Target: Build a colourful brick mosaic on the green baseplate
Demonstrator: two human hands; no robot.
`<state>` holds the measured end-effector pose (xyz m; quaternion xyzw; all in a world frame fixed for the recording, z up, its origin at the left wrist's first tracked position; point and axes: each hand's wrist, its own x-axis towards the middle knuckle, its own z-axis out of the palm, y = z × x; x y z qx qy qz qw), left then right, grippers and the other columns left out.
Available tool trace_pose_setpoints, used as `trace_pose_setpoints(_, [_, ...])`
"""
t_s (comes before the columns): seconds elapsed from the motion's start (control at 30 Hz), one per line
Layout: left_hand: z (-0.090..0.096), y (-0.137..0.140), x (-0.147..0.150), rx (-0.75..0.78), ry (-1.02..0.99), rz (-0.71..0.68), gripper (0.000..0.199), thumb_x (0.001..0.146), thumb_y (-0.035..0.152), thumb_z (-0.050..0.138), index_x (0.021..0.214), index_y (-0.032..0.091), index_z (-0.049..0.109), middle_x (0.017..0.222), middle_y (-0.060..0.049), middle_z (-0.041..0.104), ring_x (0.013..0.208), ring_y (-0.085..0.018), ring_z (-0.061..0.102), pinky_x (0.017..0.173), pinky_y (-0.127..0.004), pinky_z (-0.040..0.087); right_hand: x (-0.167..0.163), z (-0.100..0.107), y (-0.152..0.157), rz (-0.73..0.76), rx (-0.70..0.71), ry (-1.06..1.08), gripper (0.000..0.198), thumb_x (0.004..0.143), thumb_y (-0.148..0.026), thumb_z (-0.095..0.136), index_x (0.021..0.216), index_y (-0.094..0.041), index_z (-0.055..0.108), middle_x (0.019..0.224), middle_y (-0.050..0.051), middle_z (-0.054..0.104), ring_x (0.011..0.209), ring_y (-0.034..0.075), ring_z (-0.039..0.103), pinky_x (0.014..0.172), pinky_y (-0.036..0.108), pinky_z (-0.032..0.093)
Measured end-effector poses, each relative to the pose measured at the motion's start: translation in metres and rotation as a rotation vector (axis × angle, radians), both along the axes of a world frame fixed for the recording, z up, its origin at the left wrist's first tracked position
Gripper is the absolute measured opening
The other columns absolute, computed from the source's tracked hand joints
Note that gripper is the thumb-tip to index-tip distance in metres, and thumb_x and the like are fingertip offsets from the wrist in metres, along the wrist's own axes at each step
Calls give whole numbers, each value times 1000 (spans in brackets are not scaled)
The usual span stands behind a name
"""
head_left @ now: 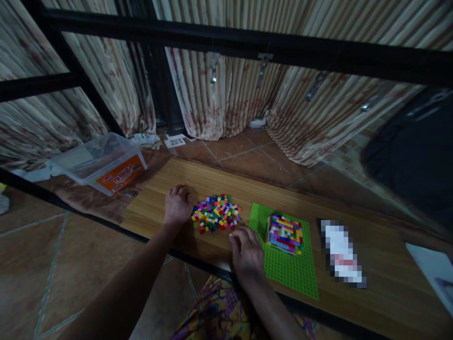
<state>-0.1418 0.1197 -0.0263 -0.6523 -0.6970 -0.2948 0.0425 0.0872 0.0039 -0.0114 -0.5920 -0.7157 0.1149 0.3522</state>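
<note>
A pile of small multicoloured toy bricks (216,213) lies on the wooden tabletop. My left hand (178,205) rests at its left edge, fingers curled; whatever they may hold is hidden. Between the pile and a green studded baseplate (292,274), my right hand (247,252) is closed in a pinch. A tiny white brick (230,235) shows at its thumb and fingertip. On the baseplate's upper part stands a block-shaped build of many-coloured bricks (285,233), just right of my right hand and apart from it.
A clear plastic tub (101,163) with an orange label stands at the table's left end. Right of the baseplate lies a blurred-out item (342,255), with a white sheet (433,271) farther right. A black metal bar (226,38) crosses above, before striped curtains (212,94).
</note>
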Motion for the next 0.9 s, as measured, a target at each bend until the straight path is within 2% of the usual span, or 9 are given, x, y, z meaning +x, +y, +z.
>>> trace_pose_setpoints(0.2, [1, 0, -1, -7, 2, -7, 33, 84, 25, 44, 108, 14, 64, 113, -15, 62, 104, -30, 55, 95, -45, 43, 16, 10, -15, -27, -64, 111, 14, 91, -23, 49, 86, -22, 62, 83, 0, 67, 76, 13, 63, 70, 24, 48])
trace_pose_setpoints(0.43, [1, 0, -1, 3, 3, -15, 34, 85, 27, 43, 109, 15, 63, 113, -15, 62, 105, -32, 54, 93, -48, 43, 55, 32, -17, -62, 38, 100, 18, 91, -26, 50, 94, -23, 67, 94, 3, 69, 86, 15, 65, 76, 27, 52])
trace_pose_setpoints(0.63, [0, 1, -1, -9, 21, -14, 34, 85, 26, 43, 109, 13, 63, 112, -15, 63, 103, -31, 54, 94, -46, 43, 91, 33, -2, -112, 112, -22, 22, 91, -27, 50, 98, -22, 69, 103, 6, 68, 96, 19, 63, 86, 36, 51])
trace_pose_setpoints(0.8, [0, 1, -1, -2, 36, -9, 33, 85, 25, 42, 106, 13, 64, 112, -14, 63, 103, -30, 55, 94, -44, 43, 98, 29, 8, -30, 153, -177, 23, 91, -24, 47, 94, -23, 70, 97, 5, 68, 94, 19, 61, 87, 38, 49])
trace_pose_setpoints(0.9, [0, 1, -1, -6, 26, -10, 34, 85, 25, 42, 108, 13, 63, 112, -15, 63, 104, -30, 55, 95, -44, 43, 98, 29, 9, -31, 181, -215, 24, 91, -23, 47, 94, -23, 70, 96, 5, 68, 95, 20, 59, 84, 38, 49])
